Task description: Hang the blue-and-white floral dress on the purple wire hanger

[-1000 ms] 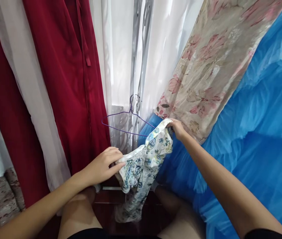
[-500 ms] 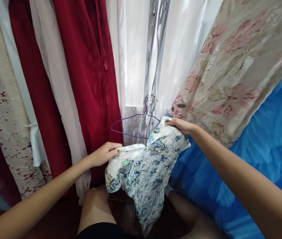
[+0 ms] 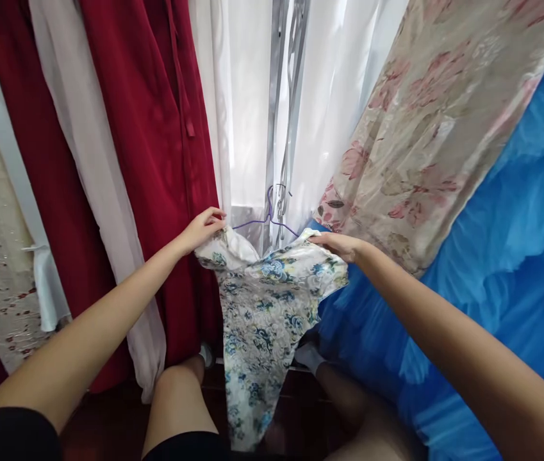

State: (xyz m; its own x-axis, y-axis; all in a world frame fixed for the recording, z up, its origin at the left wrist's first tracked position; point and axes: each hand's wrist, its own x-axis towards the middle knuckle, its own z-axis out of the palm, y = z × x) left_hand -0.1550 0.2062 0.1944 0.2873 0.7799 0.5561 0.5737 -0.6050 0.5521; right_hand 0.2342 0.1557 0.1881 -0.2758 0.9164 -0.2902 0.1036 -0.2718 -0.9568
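A white garment with a blue and green floral print (image 3: 266, 307), short-sleeved with a V neckline, hangs in front of me. My left hand (image 3: 204, 229) is closed on its left shoulder, and my right hand (image 3: 336, 244) pinches the right shoulder. A thin purple hanger (image 3: 268, 216) rises from the neckline, its two arms reaching under the garment's shoulders. The hanger's hook is up against grey ribbons in front of white cloth. The lower part of the hanger is hidden behind the garment.
Long dark red cloth (image 3: 156, 160) and pale pink cloth (image 3: 89, 147) hang at left. Sheer white cloth (image 3: 247, 109) hangs behind the hanger. A beige floral dress (image 3: 411, 134) and bright blue tulle (image 3: 487, 288) fill the right. Below are my legs and a dark floor (image 3: 300, 410).
My left hand has lifted the left shoulder up to the hanger's left end, which the cloth now covers. The garment has straightened and hangs more level; the view has shifted slightly right.
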